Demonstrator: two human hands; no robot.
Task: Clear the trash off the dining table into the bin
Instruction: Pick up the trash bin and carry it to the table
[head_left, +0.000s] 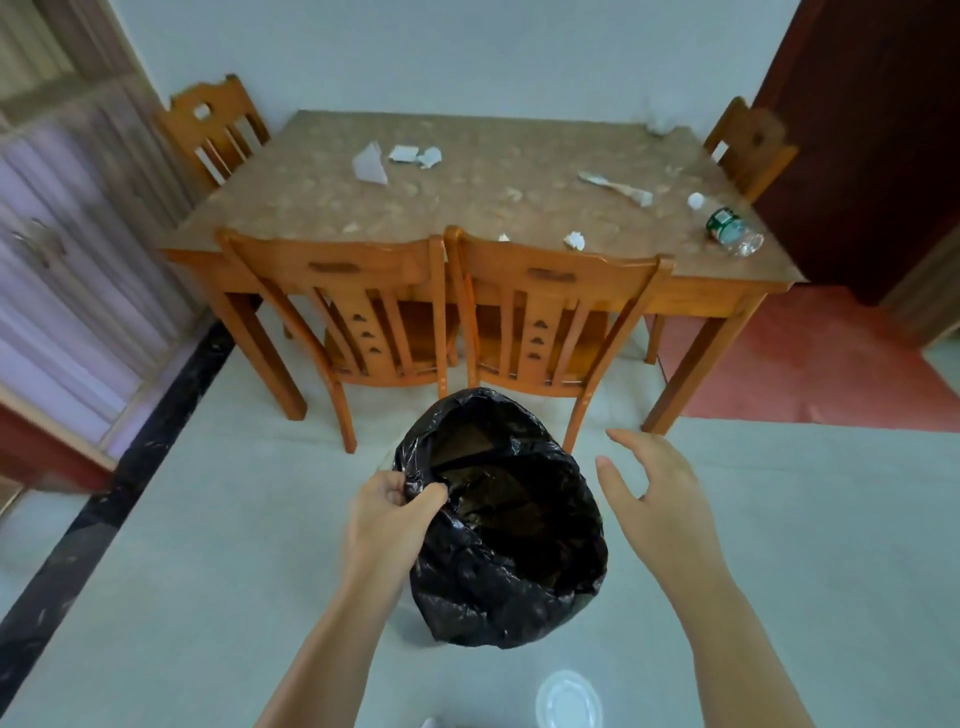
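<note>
Bin (506, 525), lined with a crumpled black plastic bag, standing on the pale tiled floor (218, 571) in front of the table (467, 187), mouth open toward the camera, interior dark. Left hand (387, 512): closed, thumb and fingers pinching the bag's rim at the bin's left edge. Right hand (657, 491): empty, fingers spread and slightly curled, hovering just beside the bin's right edge, not touching it. Table: wooden frame, brown patterned top, set against a light wall. Trash on the top, none of it in contact with either hand: a folded white paper sheet (370, 165) at the far left; two crumpled white scraps (415, 155) just to its right; a long twisted strip of paper (615, 188) toward the far right; a small white paper ball (574, 240) near the front edge; a tiny white scrap (503, 237) to its left, partly behind a chair back; a clear plastic bottle (733, 231) with a green label lying on its side at the right front corner; a white cap (695, 200) just beside it. Chairs: two wooden chairs (447, 306) pushed in at the near side, between the bin and the table; one at each end. A round white lid-like object (569, 701) lies on the floor at the lower frame edge.
</note>
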